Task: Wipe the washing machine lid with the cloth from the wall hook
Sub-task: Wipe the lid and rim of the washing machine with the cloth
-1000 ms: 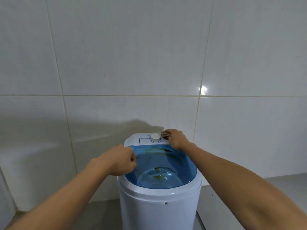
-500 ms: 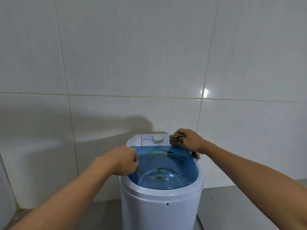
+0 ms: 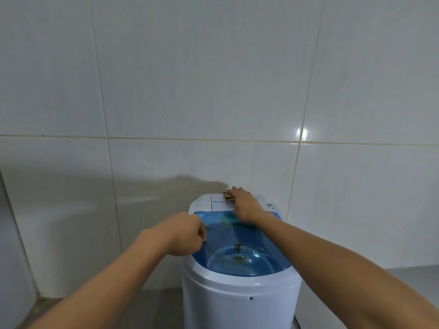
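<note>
Moved: right hand [image 3: 244, 205] slid left from the panel's right end, now covering the dial.
Cloth: brownish crumpled rag [image 3: 227, 195], mostly hidden under the pressing right palm.
Left hand [image 3: 184, 233]: fisted against the translucent blue plastic lid [image 3: 249, 236].

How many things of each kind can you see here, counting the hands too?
Hands: 2, the left hand and the right hand
Washing machine: 1
Blue lid: 1
Cloth: 1
Total: 5

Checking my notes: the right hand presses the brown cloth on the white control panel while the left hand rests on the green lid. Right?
Not quite. In the head view the translucent lid is blue, not green. The right hand does press the brown cloth on the white control panel; the left hand rests at the lid's edge.
</note>
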